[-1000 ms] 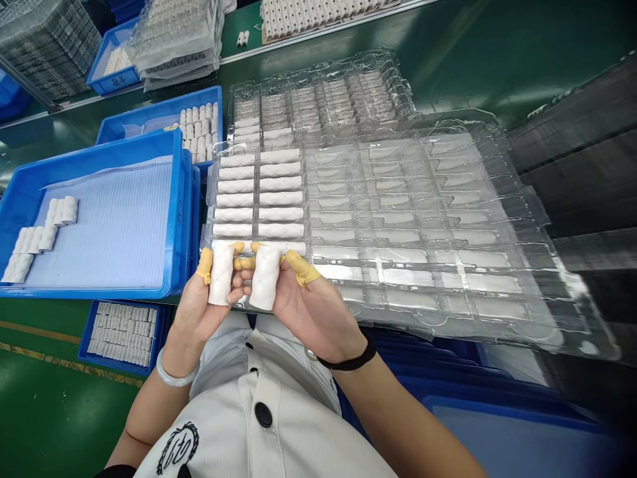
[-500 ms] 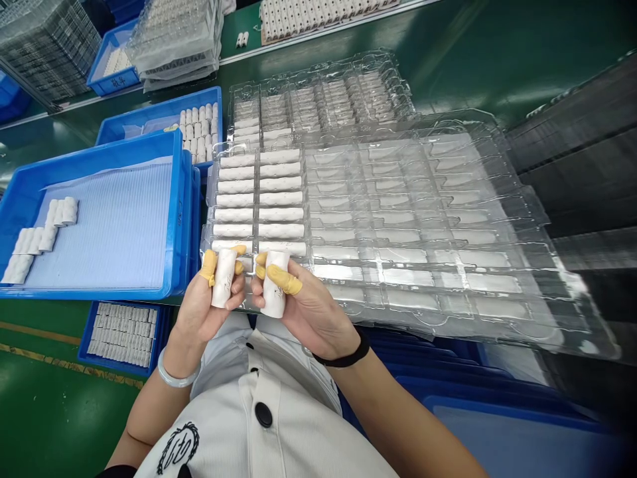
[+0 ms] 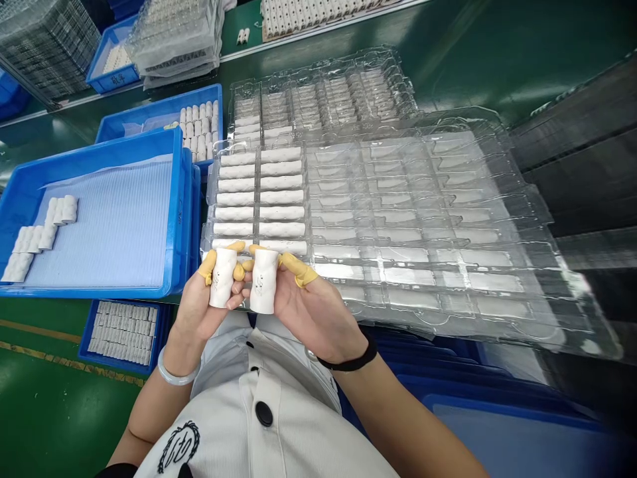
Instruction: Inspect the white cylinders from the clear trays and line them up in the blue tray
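Holding two white cylinders (image 3: pixel 223 277) side by side at a clear tray's (image 3: pixel 332 187) near edge.
Gripped in left hand (image 3: pixel 196 302) and right hand (image 3: pixel 318 318), one each, probably to leave dark marks (image 3: pixel 258 285) facing the wearer. Behind: white pieces (image 3: pixel 281 198) slotted apart, presumably against knocks. Beyond, green counter (image 3: pixel 458 73); to the left, paper-lined blue bin (image 3: pixel 89 291); below, green floor (image 3: pixel 40 398).

light was mostly bright, glare streaked the clear plastic tray (image 3: pixel 398 254), the far right looked dim, smeared and stretched
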Motion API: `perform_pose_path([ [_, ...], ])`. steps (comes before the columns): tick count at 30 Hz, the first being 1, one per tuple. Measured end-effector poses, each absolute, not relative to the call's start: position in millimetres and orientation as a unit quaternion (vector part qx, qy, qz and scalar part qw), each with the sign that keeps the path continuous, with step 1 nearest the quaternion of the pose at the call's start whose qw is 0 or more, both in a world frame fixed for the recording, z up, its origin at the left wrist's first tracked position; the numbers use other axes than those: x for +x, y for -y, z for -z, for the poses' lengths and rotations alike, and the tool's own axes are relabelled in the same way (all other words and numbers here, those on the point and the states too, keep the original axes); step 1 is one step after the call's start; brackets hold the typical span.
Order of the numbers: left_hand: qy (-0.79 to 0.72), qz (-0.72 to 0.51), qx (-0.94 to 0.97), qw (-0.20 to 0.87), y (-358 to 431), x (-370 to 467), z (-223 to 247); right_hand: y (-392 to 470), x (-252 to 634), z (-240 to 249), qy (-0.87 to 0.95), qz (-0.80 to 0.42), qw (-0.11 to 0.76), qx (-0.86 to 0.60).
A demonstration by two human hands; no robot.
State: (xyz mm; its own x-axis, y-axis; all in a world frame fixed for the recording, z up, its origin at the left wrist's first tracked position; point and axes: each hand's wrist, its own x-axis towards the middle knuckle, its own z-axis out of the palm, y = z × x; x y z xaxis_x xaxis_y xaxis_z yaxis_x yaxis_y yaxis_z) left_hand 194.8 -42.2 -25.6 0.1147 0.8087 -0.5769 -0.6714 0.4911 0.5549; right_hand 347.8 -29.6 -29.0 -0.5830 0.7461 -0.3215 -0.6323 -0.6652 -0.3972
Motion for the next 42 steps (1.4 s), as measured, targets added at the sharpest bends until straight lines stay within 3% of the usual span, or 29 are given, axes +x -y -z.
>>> perform_pose_path([
  [13, -0.488, -0.489, 0.045, 0.722, 37, 200, 20, 32, 349, 32, 0.128, -0.868, 0.400, -0.264],
  [18, -0.536, -0.482, 0.112, 0.684, 42, 198, 27, 28, 357, 37, 0.220, -0.844, 0.377, -0.312],
  [21, -0.554, -0.496, 0.168, 0.648, 46, 195, 28, 22, 369, 44, 0.374, -0.735, 0.398, -0.403],
  [24, -0.557, -0.515, 0.211, 0.616, 47, 191, 24, 16, 379, 56, 0.590, -0.485, 0.412, -0.498],
  [26, -0.553, -0.520, 0.236, 0.607, 47, 188, 21, 15, 380, 64, 0.719, -0.323, 0.363, -0.497],
  [29, -0.554, -0.505, 0.271, 0.604, 47, 182, 21, 16, 377, 73, 0.841, -0.178, 0.253, -0.443],
  [33, -0.592, -0.478, 0.345, 0.549, 51, 179, 26, 19, 378, 74, 0.875, -0.098, 0.198, -0.431],
  [42, -0.504, -0.299, 0.733, 0.346, 52, 216, 49, 7, 411, 68, 0.782, -0.087, 0.322, -0.527],
])
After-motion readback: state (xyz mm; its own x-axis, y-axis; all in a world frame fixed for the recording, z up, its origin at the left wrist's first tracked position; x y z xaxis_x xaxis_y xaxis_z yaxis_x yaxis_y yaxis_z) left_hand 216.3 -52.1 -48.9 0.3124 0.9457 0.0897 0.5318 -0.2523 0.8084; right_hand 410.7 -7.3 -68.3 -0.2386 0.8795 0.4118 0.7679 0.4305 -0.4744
